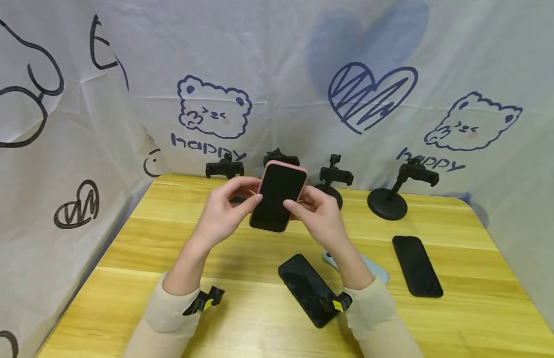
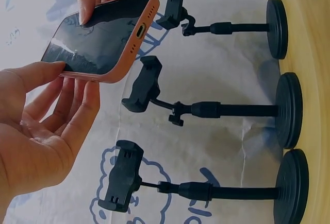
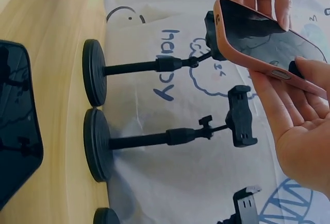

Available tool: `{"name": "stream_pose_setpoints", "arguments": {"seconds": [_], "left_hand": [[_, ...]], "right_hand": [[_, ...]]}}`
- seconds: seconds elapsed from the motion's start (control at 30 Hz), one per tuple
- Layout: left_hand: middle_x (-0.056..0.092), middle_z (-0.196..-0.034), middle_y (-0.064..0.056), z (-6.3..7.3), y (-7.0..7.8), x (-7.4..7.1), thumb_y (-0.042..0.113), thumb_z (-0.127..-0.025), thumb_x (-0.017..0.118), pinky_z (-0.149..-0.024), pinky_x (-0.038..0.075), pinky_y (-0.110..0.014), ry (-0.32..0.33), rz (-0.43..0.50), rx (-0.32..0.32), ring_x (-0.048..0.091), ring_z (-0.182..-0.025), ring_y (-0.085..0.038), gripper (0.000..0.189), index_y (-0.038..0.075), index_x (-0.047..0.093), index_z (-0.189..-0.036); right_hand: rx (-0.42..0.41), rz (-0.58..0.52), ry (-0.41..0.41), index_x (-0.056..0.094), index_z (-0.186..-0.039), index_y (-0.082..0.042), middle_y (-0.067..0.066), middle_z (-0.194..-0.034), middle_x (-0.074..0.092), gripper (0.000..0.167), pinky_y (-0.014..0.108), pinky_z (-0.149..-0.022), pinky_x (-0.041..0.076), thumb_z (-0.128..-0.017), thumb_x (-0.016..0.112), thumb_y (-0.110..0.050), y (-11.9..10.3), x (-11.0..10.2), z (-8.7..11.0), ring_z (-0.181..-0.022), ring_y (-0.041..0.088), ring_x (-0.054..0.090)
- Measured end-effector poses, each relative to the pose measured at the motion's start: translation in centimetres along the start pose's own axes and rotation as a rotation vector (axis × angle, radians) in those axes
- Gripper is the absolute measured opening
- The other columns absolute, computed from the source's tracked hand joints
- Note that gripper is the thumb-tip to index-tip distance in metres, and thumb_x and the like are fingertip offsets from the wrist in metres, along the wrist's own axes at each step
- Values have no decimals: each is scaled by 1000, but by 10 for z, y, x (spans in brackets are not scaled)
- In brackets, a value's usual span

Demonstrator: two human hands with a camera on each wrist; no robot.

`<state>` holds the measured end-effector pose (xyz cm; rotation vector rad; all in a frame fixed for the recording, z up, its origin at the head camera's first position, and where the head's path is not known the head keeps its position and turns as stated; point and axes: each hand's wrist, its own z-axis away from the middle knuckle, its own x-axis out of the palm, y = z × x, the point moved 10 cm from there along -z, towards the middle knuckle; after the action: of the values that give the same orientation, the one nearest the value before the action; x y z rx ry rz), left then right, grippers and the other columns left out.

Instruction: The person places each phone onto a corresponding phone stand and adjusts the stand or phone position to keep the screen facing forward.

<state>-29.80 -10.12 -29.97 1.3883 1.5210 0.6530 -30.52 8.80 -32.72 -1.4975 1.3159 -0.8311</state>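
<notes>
Both hands hold one smartphone in a pink case (image 1: 278, 196), its dark screen facing the person, raised in front of the phone stands. On its left edge the left hand (image 1: 225, 209) grips with the thumb over the screen's border and fingers behind. The right hand (image 1: 319, 214) pinches the opposite edge, thumb on the glass. In the left wrist view the orange-pink case (image 2: 119, 62) shows its charging port end. From the right wrist view the same phone (image 3: 258, 33) is tilted, with fingers under its back.
Black phone stands (image 1: 332, 174) line the table's back, another stand (image 1: 388, 201) at the right. A black phone (image 1: 305, 286) lies below the hands, a light-blue phone (image 1: 375, 268) partly under the right forearm, and another dark phone (image 1: 417, 266) farther right. A printed cloth (image 1: 277, 74) hangs behind.
</notes>
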Motion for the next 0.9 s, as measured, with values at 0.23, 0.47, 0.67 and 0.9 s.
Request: {"name": "stream_pose_setpoints", "arguments": {"seconds": [0.23, 0.47, 0.67, 0.9], "left_hand": [[67, -120, -10, 0, 6, -13, 3, -97, 73, -77, 60, -23, 103, 16, 98, 67, -100, -19, 30, 3, 70, -127], [67, -116, -17, 3, 19, -45, -2, -96, 72, -81, 58, -21, 344, 0, 286, 66, -103, -17, 27, -4, 70, -123], [63, -122, -21, 11, 18, -71, -9, -93, 70, -87, 55, -19, 573, -81, 345, 60, -110, -18, 28, -7, 70, -121], [56, -134, -30, 3, -7, -83, -11, -96, 65, -96, 53, -24, 641, -116, 275, 55, -124, -33, 33, -13, 63, -128]], "right_hand": [[-23, 15, 22, 69, -123, 4, 21, -108, 75, 26, 47, -79, 64, -98, 71, -4, -3, 2, -12, -85, 18, 77], [-62, -42, 49, 68, -124, 4, 20, -110, 74, 27, 38, -79, 64, -99, 70, -3, -12, 7, -31, -86, 17, 76], [-102, -145, 69, 67, -123, 6, 20, -109, 73, 26, 41, -83, 64, -99, 70, -1, -23, 15, -51, -88, 19, 76], [-115, -252, 87, 65, -124, 6, 13, -108, 72, 25, 37, -84, 63, -100, 67, -1, -32, 28, -75, -92, 18, 74]]}}
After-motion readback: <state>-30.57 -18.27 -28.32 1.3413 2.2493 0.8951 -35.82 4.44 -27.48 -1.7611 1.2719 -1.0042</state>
